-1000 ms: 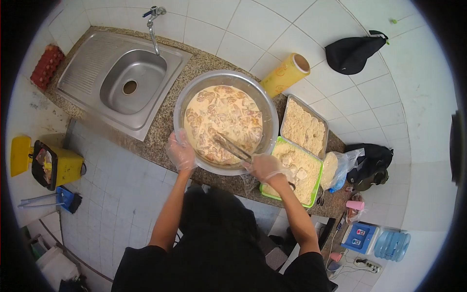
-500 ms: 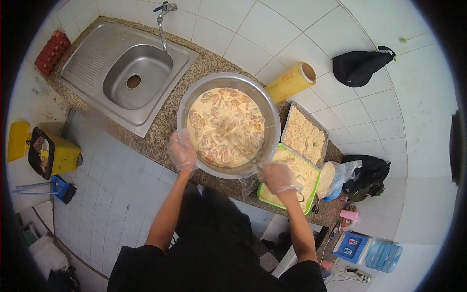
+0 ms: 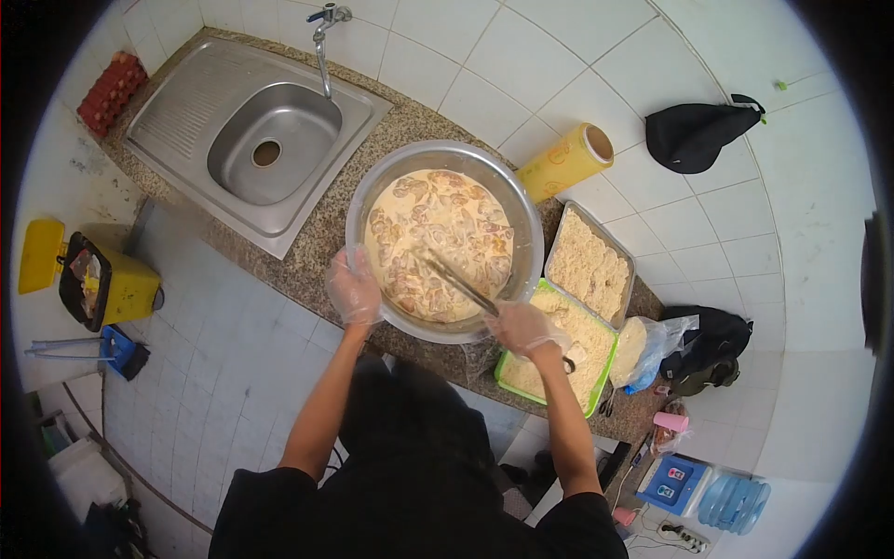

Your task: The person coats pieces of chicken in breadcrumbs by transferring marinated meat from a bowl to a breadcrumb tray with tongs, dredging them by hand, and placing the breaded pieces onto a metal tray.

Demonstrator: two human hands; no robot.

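Note:
A wide metal bowl (image 3: 521, 200) holds raw-looking meat pieces (image 3: 466, 214) in a pale, creamy liquid. My left hand (image 3: 354, 287), in a clear plastic glove, is closed on the bowl's near-left rim. At the near-right rim, my gloved right hand (image 3: 523, 330) grips a long-handled metal utensil (image 3: 463, 282). The far end of this utensil dips into the liquid, so its head is hidden; its dark hooked end (image 3: 569, 365) sticks out behind my fist. Beneath my right forearm lies a green-rimmed tray (image 3: 605, 365) of pale crumbly coating.
Left of the bowl is a steel sink (image 3: 270, 144) with a tap (image 3: 326, 47). A yellow film roll (image 3: 565, 165) stands behind the bowl. To the right are a metal tray (image 3: 626, 279) of coated pieces and a plastic bag (image 3: 663, 349). A yellow bin (image 3: 130, 289) stands on the floor.
The utensil, blurred before, now shows clearly, slanting into the bowl. My right hand has shifted slightly left. My left hand stays on the rim; the whole view has moved a little.

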